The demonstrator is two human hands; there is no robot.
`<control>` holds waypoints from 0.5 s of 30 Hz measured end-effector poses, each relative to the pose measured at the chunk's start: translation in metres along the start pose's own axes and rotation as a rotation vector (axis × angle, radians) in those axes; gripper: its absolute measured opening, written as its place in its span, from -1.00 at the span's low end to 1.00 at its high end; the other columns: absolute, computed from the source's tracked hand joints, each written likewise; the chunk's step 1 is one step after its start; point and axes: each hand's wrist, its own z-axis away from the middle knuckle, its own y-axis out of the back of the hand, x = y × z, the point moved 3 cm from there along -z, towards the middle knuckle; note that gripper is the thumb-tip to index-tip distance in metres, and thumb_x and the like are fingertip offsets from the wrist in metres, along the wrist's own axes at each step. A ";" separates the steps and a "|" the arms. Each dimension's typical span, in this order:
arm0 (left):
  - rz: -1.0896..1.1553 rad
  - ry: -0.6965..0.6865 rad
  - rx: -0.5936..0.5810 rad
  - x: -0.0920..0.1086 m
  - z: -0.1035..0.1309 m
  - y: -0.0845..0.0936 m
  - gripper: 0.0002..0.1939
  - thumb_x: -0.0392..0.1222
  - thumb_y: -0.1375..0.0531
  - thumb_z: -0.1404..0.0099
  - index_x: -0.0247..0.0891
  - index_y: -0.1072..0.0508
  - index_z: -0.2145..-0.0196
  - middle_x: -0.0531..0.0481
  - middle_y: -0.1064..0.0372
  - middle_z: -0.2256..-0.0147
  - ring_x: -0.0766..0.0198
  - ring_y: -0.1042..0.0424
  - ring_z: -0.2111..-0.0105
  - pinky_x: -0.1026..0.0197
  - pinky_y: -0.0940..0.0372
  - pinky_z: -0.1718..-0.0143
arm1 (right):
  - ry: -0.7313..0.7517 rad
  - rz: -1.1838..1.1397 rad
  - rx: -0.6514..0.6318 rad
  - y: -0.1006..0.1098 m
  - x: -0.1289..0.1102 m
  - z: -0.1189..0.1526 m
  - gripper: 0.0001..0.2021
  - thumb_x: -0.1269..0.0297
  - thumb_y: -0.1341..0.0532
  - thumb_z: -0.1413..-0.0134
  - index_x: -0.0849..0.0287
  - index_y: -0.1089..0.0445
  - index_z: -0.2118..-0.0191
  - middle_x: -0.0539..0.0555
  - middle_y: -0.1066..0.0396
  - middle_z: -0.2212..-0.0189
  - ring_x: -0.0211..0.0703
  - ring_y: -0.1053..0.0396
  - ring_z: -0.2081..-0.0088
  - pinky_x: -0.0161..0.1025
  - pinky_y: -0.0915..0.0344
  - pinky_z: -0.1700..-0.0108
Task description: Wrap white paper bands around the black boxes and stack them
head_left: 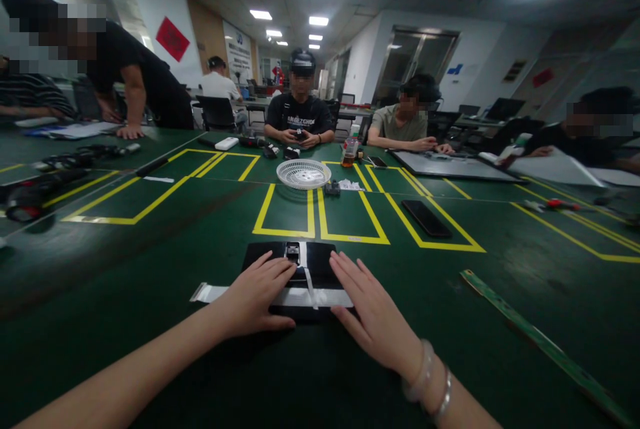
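Observation:
Directly in front of me on the green table lies a flat black panel, with a small square component near its far edge. A wide silvery-white flat cable crosses it and sticks out past the left side. Narrow white tape strips run over the panel and the cable. My left hand rests flat on the panel's left part, fingers stretched. Along the right edge my right hand lies with fingers extended, covering that end of the cable. Neither hand grips anything.
A long green circuit strip lies to the right. Beyond the panel are a black phone, a white round basket, a bottle and yellow tape outlines. Several people sit or lean around the table.

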 end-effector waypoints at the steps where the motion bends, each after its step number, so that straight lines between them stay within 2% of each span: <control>1: 0.007 -0.001 0.003 0.000 -0.001 0.000 -0.10 0.31 -0.27 -0.23 -0.32 -0.17 -0.31 -0.25 -0.11 -0.25 -0.11 -0.11 -0.24 -0.17 0.13 -0.33 | -0.002 0.003 0.052 0.002 0.003 0.000 -0.38 0.13 -0.01 -0.38 0.19 0.18 -0.42 0.19 0.03 -0.38 0.01 0.10 -0.39 0.17 0.03 -0.36; 4: 0.016 -0.003 0.026 -0.003 0.000 0.001 -0.10 0.29 -0.32 -0.18 -0.27 -0.22 -0.29 -0.23 -0.15 -0.23 -0.12 -0.15 -0.22 -0.20 0.12 -0.32 | -0.013 0.000 0.164 0.008 0.009 0.002 -0.42 0.19 -0.02 -0.38 0.15 0.15 -0.41 0.20 -0.02 -0.36 0.00 0.02 -0.36 0.16 -0.05 -0.33; 8: -0.004 0.063 0.103 -0.020 0.004 0.009 -0.14 0.27 -0.31 -0.19 -0.27 -0.25 -0.28 -0.23 -0.15 -0.23 -0.13 -0.15 -0.22 -0.22 0.13 -0.32 | 0.001 -0.006 0.205 0.011 0.009 0.002 -0.49 0.23 -0.05 -0.36 0.14 -0.01 -0.35 0.20 -0.15 -0.30 0.00 -0.10 -0.31 0.14 -0.15 -0.28; 11: -0.034 0.194 0.160 -0.051 0.010 0.022 -0.20 0.30 -0.25 -0.24 -0.28 -0.29 -0.25 -0.21 -0.18 -0.21 -0.11 -0.16 -0.21 -0.21 0.12 -0.31 | 0.009 -0.021 0.194 0.011 0.009 0.000 -0.55 0.27 -0.08 -0.33 0.12 -0.14 -0.28 0.18 -0.29 -0.20 0.00 -0.22 -0.23 0.14 -0.21 -0.24; 15: -0.072 0.462 0.216 -0.114 0.028 0.037 -0.17 0.39 -0.16 -0.22 -0.31 -0.35 -0.21 -0.23 -0.22 -0.18 -0.16 -0.18 -0.18 -0.17 0.01 -0.26 | 0.020 -0.059 0.171 0.010 0.010 -0.002 -0.62 0.32 -0.11 -0.31 0.10 -0.24 -0.21 0.15 -0.41 -0.08 -0.03 -0.34 -0.10 0.09 -0.29 -0.15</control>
